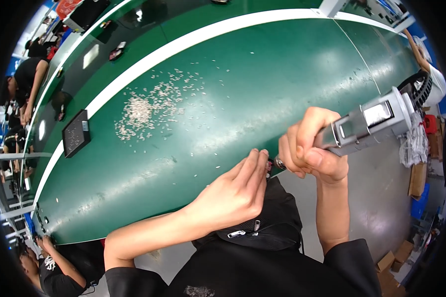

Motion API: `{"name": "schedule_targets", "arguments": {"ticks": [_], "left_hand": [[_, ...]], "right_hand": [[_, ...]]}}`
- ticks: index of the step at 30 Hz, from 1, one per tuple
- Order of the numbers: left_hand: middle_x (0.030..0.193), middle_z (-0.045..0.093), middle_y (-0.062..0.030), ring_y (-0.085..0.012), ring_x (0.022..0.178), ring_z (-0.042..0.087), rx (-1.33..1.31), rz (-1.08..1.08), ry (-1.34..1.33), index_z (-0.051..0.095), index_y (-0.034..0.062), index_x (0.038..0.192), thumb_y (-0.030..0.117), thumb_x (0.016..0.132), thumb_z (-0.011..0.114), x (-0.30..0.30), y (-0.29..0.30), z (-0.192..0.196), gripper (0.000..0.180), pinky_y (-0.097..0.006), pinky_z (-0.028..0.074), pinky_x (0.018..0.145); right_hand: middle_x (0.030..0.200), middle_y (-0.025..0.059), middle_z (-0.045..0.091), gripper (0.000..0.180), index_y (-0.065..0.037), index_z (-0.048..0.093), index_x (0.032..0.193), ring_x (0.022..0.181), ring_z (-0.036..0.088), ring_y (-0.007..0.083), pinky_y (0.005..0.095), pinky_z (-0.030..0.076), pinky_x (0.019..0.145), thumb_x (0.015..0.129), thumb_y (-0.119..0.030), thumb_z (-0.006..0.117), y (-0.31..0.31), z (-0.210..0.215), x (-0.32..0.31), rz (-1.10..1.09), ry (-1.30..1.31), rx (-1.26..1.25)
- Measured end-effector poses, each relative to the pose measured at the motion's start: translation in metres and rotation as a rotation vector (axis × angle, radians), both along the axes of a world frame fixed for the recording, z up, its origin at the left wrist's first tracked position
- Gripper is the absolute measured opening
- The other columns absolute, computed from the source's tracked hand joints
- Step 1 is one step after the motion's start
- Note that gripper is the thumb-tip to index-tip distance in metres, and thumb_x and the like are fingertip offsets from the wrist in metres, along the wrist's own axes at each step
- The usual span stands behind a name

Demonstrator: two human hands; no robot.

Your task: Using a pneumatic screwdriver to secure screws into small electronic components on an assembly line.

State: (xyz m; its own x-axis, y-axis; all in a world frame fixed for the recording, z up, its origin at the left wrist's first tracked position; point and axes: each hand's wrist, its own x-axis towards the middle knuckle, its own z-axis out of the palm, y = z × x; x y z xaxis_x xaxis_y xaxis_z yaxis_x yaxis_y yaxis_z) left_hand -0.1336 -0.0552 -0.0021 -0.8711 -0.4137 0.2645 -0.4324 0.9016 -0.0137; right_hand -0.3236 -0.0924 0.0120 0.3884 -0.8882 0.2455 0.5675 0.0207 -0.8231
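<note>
My right hand [314,146] is wrapped round the body of a grey power tool [369,126] that resembles an electric screwdriver. Its wide rear end slants up to the right, where a black ribbed hose [423,89] shows. A short metal tip [280,162] sticks out to the left below my fingers. Close to that tip, at the table's near edge, my left hand [240,188] has its fingers pressed together on a small dark and reddish piece [269,168], mostly hidden by the fingers. The tip is beside this piece; whether they touch, I cannot tell.
Many tiny pale pieces [141,111] lie in a loose heap across the green table [282,64]. A black tray [77,134] stands at the left by a white rail [158,54]. A black bag [267,218] sits against my front. Other people work at the left and far right.
</note>
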Motion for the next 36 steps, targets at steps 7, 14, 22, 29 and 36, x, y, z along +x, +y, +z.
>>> {"name": "schedule_targets", "arguments": {"ticks": [7, 14, 22, 29, 36], "left_hand": [[0.116, 0.057, -0.0240, -0.0331, 0.107, 0.057, 0.115, 0.107, 0.094, 0.059, -0.0117, 0.107, 0.003, 0.069, 0.061, 0.035, 0.024, 0.007, 0.041, -0.037, 0.050, 0.090], [0.133, 0.042, -0.0218, -0.0391, 0.121, 0.043, -0.098, 1.271, 0.203, 0.050, -0.0002, 0.123, -0.003, 0.080, 0.061, 0.184, 0.061, 0.004, 0.045, -0.046, 0.037, 0.100], [0.115, 0.055, -0.0145, -0.0328, 0.105, 0.056, -0.077, 1.114, 0.308, 0.058, 0.0020, 0.111, 0.002, 0.082, 0.062, 0.193, 0.002, 0.007, 0.028, -0.039, 0.047, 0.088], [0.094, 0.058, -0.0095, -0.0276, 0.084, 0.058, -0.107, 0.938, 0.181, 0.062, 0.0015, 0.099, 0.002, 0.081, 0.062, 0.192, -0.058, -0.009, 0.018, -0.039, 0.050, 0.070], [0.089, 0.057, -0.0081, -0.0256, 0.081, 0.058, -0.081, 0.848, 0.091, 0.063, 0.0001, 0.090, 0.000, 0.079, 0.061, 0.198, -0.071, -0.008, 0.012, -0.037, 0.051, 0.067]], "right_hand": [[0.051, 0.0014, 0.043, 0.016, -0.005, 0.043, 0.083, 0.039, 0.042, 0.0105, 0.0247, 0.039, 0.041, 0.088, -0.014, 0.056, -0.002, 0.010, -0.013, -0.034, -0.237, -0.195], [0.048, -0.0017, 0.036, 0.017, -0.009, 0.040, 0.085, 0.037, 0.036, 0.0080, 0.0249, 0.038, 0.040, 0.092, -0.019, 0.051, 0.008, -0.027, -0.043, -0.256, -0.392, 0.039], [0.049, -0.0022, 0.033, 0.015, -0.008, 0.039, 0.086, 0.038, 0.033, 0.0075, 0.0246, 0.035, 0.042, 0.092, -0.017, 0.049, 0.010, -0.045, -0.028, -0.333, -0.427, 0.223], [0.050, -0.0016, 0.034, 0.013, -0.008, 0.039, 0.086, 0.038, 0.034, 0.0080, 0.0250, 0.035, 0.042, 0.093, -0.016, 0.047, 0.012, -0.045, -0.031, -0.341, -0.482, 0.248], [0.050, -0.0012, 0.034, 0.014, -0.008, 0.038, 0.086, 0.038, 0.035, 0.0088, 0.0255, 0.036, 0.042, 0.093, -0.017, 0.047, 0.012, -0.048, -0.033, -0.312, -0.518, 0.241]]}}
